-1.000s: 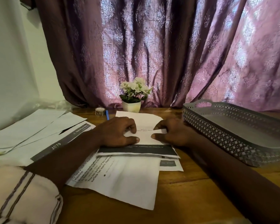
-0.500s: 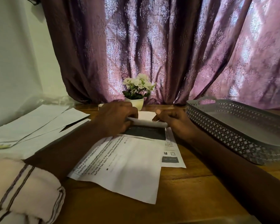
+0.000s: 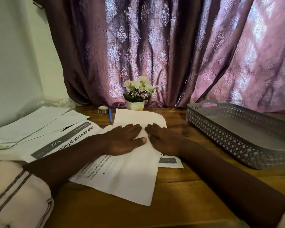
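A white sheet of paper [image 3: 138, 119] lies on the wooden table, overlapping a printed sheet [image 3: 122, 176] nearer to me. My left hand [image 3: 124, 139] lies flat on the white sheet with straight fingers. My right hand [image 3: 163, 139] presses flat beside it, the fingertips of both hands pointing away from me. A small printed slip [image 3: 169, 161] sticks out under my right wrist. What the hands cover of the sheet is hidden.
A grey perforated tray [image 3: 237, 135] stands at the right. Several printed papers [image 3: 39, 129] lie at the left. A small potted white flower [image 3: 136, 96], a blue pen [image 3: 110, 116] and a tape roll [image 3: 102, 110] sit at the back by the purple curtain.
Both hands rolled the sheet's near part away from me, then spread flat on it. The dark printed band seen earlier is now covered.
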Demonstrator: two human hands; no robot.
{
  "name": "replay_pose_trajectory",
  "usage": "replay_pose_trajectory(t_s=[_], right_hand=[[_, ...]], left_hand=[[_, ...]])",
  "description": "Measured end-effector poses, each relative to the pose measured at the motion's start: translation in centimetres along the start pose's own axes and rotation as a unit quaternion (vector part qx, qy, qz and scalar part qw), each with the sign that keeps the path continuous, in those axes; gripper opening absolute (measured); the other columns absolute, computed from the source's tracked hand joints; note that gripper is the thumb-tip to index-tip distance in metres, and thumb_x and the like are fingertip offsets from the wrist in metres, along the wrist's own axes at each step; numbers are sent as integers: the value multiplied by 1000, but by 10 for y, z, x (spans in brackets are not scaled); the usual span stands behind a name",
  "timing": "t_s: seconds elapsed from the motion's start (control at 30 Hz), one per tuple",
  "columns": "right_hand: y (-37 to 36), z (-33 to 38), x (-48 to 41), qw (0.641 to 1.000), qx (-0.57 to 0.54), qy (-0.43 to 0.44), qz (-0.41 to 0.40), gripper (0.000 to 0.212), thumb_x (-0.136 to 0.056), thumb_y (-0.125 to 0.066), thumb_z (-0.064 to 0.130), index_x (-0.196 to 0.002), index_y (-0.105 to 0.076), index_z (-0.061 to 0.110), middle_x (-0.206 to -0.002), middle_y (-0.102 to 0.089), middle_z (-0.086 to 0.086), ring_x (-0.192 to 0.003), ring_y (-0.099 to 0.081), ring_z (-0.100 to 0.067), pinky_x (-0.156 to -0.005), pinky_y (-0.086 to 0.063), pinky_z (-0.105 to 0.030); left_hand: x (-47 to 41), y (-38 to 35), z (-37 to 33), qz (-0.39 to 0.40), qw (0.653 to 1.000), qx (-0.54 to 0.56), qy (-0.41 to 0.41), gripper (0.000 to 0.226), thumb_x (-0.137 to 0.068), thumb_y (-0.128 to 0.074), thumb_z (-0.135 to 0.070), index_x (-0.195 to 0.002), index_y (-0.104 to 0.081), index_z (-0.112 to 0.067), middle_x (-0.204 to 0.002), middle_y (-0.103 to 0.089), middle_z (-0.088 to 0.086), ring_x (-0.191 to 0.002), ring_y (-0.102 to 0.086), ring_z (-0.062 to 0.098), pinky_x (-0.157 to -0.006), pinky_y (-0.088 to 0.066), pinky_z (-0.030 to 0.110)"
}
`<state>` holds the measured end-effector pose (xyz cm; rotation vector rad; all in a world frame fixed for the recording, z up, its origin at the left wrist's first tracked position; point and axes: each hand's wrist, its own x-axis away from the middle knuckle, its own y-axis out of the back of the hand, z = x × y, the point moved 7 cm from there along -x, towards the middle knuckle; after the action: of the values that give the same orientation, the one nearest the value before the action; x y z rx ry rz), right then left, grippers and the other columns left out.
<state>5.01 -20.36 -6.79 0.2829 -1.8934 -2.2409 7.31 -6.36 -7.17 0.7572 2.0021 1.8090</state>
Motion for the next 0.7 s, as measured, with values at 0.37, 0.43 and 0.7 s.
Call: replay_pose_trajectory(t_s=[0.37,0.43,0.7], right_hand=[[15,0,4,995,50,-42,-81,72,-103,-26,63,-163,-21,23,-172,-10,-4,-159,-8,-26,-127,-13,-51],[24,18,0,991,-16,19,-134,60,-102,-39,60,-153,-43,30,-164,-35,1,-152,-28,-24,-122,-29,-44],[15,68,-58,992,67,-10,-103,43,-97,-45,59,-126,-55,28,-127,-54,-2,-123,-49,-24,-102,-43,-41]], left_hand=[[25,19,20,-120,990,27,72,90,-90,-28,-81,-154,-40,-20,-160,-40,5,-146,-38,23,-117,-32,39],[31,37,28,-196,979,-32,49,79,-90,-26,-83,-128,-66,-27,-135,-62,0,-129,-56,22,-103,-45,39],[79,96,144,-407,877,-42,253,46,-83,-58,-61,-100,-72,-20,-101,-72,5,-99,-69,32,-85,-51,39]])
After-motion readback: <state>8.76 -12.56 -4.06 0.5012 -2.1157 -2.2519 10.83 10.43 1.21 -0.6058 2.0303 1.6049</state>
